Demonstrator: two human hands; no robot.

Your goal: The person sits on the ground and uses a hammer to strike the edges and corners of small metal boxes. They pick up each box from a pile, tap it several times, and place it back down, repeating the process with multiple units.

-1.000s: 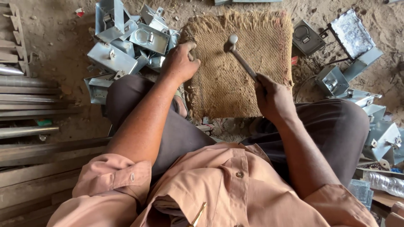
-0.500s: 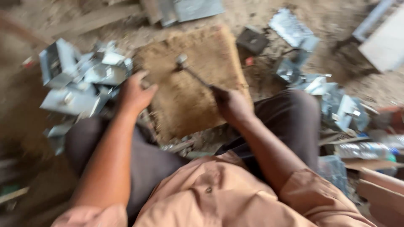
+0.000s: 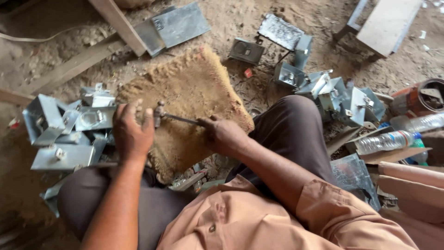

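Wooden planks [image 3: 115,23] cross upper left. Flat metal sheet [image 3: 178,25] at top centre. Clear plastic bottle [image 3: 386,141] lies at right edge; rusty orange canister [image 3: 423,97] just above it.

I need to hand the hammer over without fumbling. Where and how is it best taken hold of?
Probably on the bare metal shaft of the hammer, between its head near the left hand and the right hand that grips the handle end. It lies nearly level over the burlap pad, so come down from above and close across the shaft.
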